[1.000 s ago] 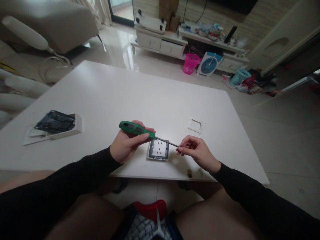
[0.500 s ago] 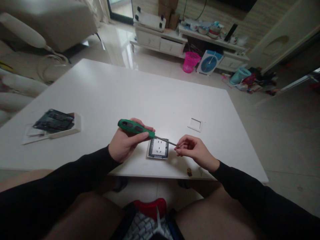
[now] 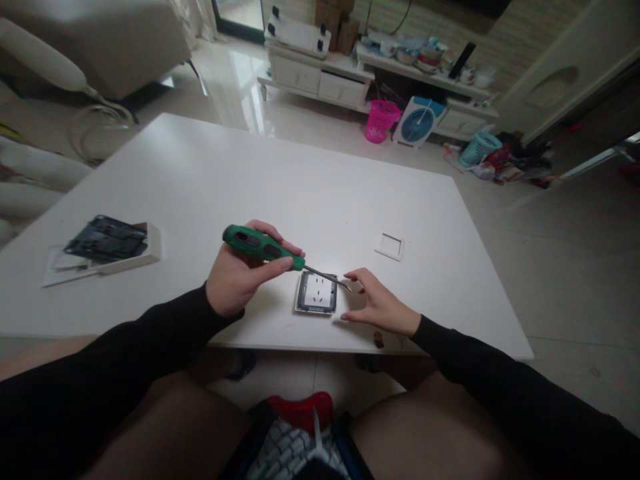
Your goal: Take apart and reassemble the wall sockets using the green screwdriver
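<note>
A green-handled screwdriver [image 3: 265, 248] lies in my left hand [image 3: 235, 277], whose fingers are wrapped round the handle. Its thin shaft points right and slightly down, crossing above the upper right corner of a wall socket [image 3: 318, 293]. That socket rests face up on the table, a white face with slots inside a dark frame. Just right of the socket, my right hand [image 3: 383, 303] is open, thumb and fingers apart around the screwdriver's tip. At the tip sits something small that I cannot make out clearly. Below this hand is a small dark-yellow object [image 3: 379, 340].
The white table [image 3: 240, 180] carries a white square frame [image 3: 390, 246] to the right. At the left, dark plates [image 3: 107, 239] lean on a white box [image 3: 154, 243]. Beyond the table stand a pink basket [image 3: 381, 122], a blue fan [image 3: 418, 122] and a low cabinet [image 3: 295, 77].
My right hand's fingers have parted from the screwdriver tip and spread. My left hand has shifted a little left and up with the screwdriver.
</note>
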A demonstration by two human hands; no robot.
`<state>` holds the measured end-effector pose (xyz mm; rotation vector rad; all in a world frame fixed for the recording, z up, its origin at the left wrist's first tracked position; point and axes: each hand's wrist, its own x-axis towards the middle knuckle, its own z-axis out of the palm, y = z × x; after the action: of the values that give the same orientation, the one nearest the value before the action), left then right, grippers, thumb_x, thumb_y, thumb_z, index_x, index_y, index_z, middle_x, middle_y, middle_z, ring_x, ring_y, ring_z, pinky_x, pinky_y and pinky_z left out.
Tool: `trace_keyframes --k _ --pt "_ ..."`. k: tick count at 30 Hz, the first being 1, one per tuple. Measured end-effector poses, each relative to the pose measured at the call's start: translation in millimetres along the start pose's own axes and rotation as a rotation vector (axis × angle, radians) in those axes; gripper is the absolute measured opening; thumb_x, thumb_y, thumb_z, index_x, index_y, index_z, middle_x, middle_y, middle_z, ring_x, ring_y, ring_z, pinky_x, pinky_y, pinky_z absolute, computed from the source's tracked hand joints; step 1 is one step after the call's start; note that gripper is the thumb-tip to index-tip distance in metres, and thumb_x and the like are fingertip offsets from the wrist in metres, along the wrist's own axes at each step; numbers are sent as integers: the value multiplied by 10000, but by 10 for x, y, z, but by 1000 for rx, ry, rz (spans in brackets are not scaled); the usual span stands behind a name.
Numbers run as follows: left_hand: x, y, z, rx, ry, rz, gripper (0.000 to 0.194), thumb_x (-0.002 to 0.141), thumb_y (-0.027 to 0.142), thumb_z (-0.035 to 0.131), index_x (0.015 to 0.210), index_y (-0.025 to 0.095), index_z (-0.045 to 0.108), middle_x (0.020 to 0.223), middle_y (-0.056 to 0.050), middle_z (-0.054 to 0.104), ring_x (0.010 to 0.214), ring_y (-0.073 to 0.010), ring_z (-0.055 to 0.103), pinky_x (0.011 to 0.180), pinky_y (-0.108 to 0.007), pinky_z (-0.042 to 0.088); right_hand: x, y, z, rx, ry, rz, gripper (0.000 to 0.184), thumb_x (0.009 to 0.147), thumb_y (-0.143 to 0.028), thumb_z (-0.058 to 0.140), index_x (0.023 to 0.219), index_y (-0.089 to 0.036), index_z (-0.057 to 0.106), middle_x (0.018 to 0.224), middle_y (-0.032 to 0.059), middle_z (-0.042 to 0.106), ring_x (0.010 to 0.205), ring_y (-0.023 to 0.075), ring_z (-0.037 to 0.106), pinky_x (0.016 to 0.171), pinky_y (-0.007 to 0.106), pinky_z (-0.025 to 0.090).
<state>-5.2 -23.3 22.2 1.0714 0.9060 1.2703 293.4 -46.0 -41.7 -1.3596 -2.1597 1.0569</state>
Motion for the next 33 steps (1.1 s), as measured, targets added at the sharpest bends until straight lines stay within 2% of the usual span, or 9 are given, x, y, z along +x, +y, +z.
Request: trace_keyframes --k 3,6,10,13,19,23,27,33 --pt "18 14 -33 -3 10 15 450 643 232 975 927 247 626 849 -27 802 915 -281 800 911 -474 659 39 118 163 -18 3 -64 887 703 -438 949 1434 -254 482 1411 153 563 1293 360 562 1082 562 507" --pt "37 21 -60 -11 21 26 461 640 225 975 934 243 620 851 -27 802 917 -279 801 899 -464 660 93 176 325 -37 29 -113 1022 671 -462 967 1504 -252 413 1478 174 529 1348 382 527 1157 598 444" --pt "65 63 -77 4 41 48 470 638 244 969 928 243 598 848 -13 806 893 -265 801 852 -432 669 153 170 462 -81 93 -140 908 668 -362 932 1438 -230 469 1347 152 602 1231 361 572 1083 557 496" --pt "110 111 -105 6 52 93 464 658 257 958 939 236 589 862 -16 807 892 -255 801 848 -417 667 235 157 482 -75 182 -148 823 653 -256 865 1385 -229 489 1275 120 607 1168 321 587 1035 509 524" --pt "318 255 -189 31 101 269 453 672 231 939 949 224 580 837 1 799 876 -235 804 826 -379 666 716 234 356 -36 353 -175 846 685 -247 830 1445 -242 458 1404 143 577 1305 322 576 1080 493 519" --pt "573 381 -191 33 132 348 459 684 232 928 966 221 566 861 1 804 890 -224 803 821 -360 661 1142 362 261 -12 431 -186 854 706 -252 828 1474 -208 459 1449 166 580 1356 324 570 1119 498 505" --pt "965 443 -137 35 128 350 476 674 259 926 972 220 558 885 -15 808 910 -229 799 851 -382 658 1500 512 214 39 471 -178 844 700 -265 847 1461 -207 485 1440 154 612 1330 302 602 1134 479 496" --pt "1565 341 15 44 62 344 511 637 279 941 946 200 542 840 -41 796 851 -233 785 818 -390 658 1828 660 191 13 522 -109 815 644 -312 898 1381 -203 568 1341 141 666 1247 321 635 1127 520 496"
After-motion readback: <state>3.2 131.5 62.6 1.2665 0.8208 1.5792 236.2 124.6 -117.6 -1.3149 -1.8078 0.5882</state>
